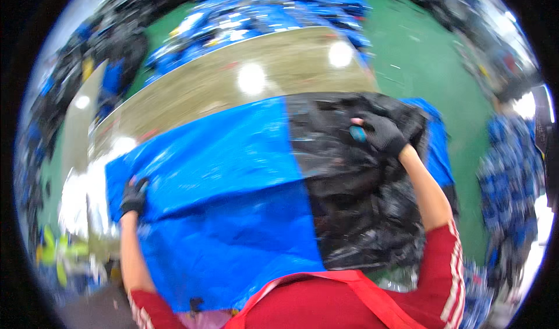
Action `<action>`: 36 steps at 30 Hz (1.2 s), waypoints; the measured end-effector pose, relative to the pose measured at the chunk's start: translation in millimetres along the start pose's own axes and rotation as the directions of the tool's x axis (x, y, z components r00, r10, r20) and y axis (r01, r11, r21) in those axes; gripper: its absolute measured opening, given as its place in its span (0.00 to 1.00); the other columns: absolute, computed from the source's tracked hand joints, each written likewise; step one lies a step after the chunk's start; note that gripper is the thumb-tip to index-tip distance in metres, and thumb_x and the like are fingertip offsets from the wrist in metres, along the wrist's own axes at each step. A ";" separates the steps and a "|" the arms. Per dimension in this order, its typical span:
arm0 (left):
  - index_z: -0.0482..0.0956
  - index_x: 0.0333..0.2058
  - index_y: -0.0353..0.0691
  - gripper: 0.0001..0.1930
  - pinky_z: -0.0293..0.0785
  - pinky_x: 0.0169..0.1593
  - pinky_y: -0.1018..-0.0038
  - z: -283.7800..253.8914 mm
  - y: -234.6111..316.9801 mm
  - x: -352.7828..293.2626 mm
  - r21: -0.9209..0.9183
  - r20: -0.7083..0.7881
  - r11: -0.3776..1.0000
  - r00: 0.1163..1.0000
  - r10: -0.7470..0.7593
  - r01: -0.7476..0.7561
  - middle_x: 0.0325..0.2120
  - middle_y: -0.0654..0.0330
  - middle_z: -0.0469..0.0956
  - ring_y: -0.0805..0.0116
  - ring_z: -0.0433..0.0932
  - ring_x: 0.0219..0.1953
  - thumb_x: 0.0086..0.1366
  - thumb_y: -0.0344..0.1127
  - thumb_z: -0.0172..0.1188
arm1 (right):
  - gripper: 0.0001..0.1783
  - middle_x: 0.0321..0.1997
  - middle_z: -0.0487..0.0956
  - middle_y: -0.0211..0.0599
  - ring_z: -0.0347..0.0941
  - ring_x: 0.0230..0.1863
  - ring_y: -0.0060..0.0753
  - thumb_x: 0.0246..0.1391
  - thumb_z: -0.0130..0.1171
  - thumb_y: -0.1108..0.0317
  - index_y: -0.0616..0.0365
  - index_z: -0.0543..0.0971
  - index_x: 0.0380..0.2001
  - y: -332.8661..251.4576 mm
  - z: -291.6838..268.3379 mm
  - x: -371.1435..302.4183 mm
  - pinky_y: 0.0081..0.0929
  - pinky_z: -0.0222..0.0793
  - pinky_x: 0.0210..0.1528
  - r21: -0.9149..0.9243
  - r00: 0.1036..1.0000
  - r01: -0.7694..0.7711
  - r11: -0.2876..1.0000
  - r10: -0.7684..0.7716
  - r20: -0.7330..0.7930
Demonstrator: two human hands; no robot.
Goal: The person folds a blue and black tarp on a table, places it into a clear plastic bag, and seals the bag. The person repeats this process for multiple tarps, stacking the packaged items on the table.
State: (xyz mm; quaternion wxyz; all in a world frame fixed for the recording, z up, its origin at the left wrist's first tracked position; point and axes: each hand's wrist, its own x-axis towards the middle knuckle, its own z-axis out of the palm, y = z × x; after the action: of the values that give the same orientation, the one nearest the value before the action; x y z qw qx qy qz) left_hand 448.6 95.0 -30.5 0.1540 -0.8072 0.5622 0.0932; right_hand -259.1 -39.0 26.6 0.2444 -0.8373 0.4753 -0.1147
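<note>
A large plastic sheet lies spread before me, with a bright blue part [221, 172] on the left and a shiny, wrinkled black part [343, 195] on the right. A crease runs across the blue part. My left hand [134, 197], in a dark glove, rests on the sheet near its left edge, fingers stretched out and slightly blurred. Over the black part, my right hand [379, 133] wears a dark glove with bare fingertips. It is closed round a small teal object [357, 133], whose kind I cannot make out.
Beneath the sheet is a glossy tan table [204, 90] with light reflections. Piles of blue packed material [256, 17] lie beyond it. Green floor [407, 55] shows at the right, by a stack of blue plaid material [506, 177]. Something yellow-green [61, 250] stands at lower left.
</note>
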 end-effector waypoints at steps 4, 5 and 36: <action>0.78 0.50 0.47 0.21 0.68 0.57 0.61 -64.8 79.1 9.3 0.104 0.007 0.956 0.961 -0.277 0.275 0.54 0.50 0.73 0.57 0.73 0.55 0.65 0.49 0.47 | 0.24 0.51 0.78 0.48 0.74 0.52 0.45 0.50 0.62 0.57 0.56 0.77 0.50 88.1 -43.9 -32.4 0.34 0.67 0.55 -0.440 0.603 -0.590 0.677 0.007 -0.798; 0.78 0.49 0.43 0.17 0.66 0.58 0.61 -70.3 108.3 -2.5 0.304 -0.354 0.914 0.858 0.371 -0.270 0.52 0.50 0.74 0.55 0.73 0.54 0.63 0.40 0.51 | 0.28 0.46 0.80 0.46 0.76 0.46 0.41 0.47 0.66 0.52 0.59 0.79 0.46 100.4 -39.7 -39.7 0.33 0.70 0.50 0.048 0.624 -0.559 0.828 0.458 -0.632; 0.67 0.60 0.54 0.41 0.33 0.56 0.22 -54.2 533.1 -85.7 0.025 -0.561 0.047 0.025 0.828 -0.999 0.68 0.45 0.42 0.33 0.35 0.69 0.47 0.65 0.59 | 0.10 0.35 0.79 0.41 0.74 0.52 0.44 0.49 0.55 0.60 0.53 0.79 0.27 -47.9 -8.2 -119.0 0.41 0.49 0.70 -0.510 0.897 0.319 0.799 -0.427 -0.109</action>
State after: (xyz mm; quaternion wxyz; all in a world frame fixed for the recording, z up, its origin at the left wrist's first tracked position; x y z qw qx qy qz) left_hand -81.8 -19.6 -28.8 -0.2360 -0.2344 0.9381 0.0971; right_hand -289.2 80.4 63.2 -0.0522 -0.9309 0.3372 -0.1305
